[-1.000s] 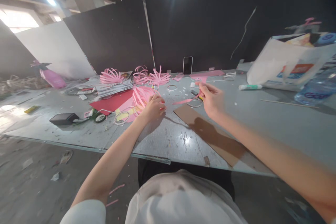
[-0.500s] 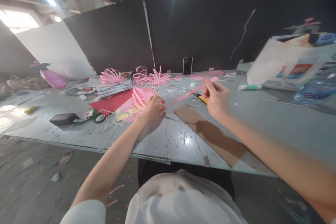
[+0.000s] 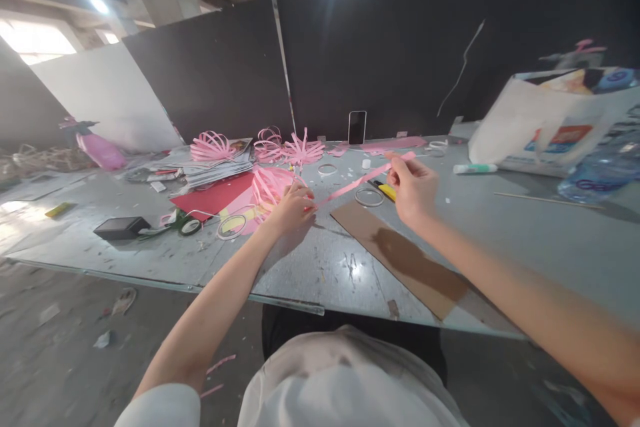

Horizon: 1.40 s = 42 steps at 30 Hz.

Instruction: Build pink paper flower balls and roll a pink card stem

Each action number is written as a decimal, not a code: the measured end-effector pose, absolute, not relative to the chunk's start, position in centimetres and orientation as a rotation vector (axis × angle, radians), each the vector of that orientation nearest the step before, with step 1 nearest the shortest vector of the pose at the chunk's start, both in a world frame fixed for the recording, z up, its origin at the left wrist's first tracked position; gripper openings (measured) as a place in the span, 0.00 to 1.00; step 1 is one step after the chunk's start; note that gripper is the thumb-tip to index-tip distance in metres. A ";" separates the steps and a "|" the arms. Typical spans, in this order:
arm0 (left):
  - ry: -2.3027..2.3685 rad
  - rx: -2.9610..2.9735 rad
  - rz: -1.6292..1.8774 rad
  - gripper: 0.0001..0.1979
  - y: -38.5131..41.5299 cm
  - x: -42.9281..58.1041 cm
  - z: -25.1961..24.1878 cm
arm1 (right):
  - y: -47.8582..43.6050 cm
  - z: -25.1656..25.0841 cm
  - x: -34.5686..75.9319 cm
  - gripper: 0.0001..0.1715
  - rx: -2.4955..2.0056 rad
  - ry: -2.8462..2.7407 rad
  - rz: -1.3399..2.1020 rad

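Note:
A narrow pink paper strip (image 3: 353,185) stretches slantwise between my two hands. My right hand (image 3: 413,187) is closed in a pinch on its upper right end, raised above the table. My left hand (image 3: 295,205) is closed low over the table at the strip's other end, beside a bundle of looped pink paper strips (image 3: 267,187). What its fingertips grip is partly hidden, but the strip runs into them. Beneath the strip lie a white ring (image 3: 369,197) and a yellow utility knife (image 3: 387,191). A brown cardboard piece (image 3: 400,257) rests below my right hand.
More pink paper-strip bundles (image 3: 213,146) and a phone (image 3: 357,127) stand at the back. To the left are red paper (image 3: 213,197), green-handled scissors (image 3: 189,225) and a dark box (image 3: 121,228). A white bag (image 3: 520,123), plastic bottle (image 3: 595,177) and glue stick (image 3: 475,169) are on the right.
Both hands stay almost where they were, with the strip still stretched between them. The strip shows a little wider and clearer near my left hand. The view has shifted very slightly.

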<state>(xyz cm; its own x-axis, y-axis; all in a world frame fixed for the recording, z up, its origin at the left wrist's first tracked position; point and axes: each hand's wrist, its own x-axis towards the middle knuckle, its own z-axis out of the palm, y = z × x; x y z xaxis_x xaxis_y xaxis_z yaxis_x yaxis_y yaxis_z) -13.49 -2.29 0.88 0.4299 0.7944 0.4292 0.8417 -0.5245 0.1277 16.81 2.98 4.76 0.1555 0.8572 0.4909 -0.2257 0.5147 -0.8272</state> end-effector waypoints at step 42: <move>-1.426 -2.571 -0.804 0.08 -3.0 -12.9 1.9 | 1.8 6.3 16.1 0.35 -0.529 -1.191 0.958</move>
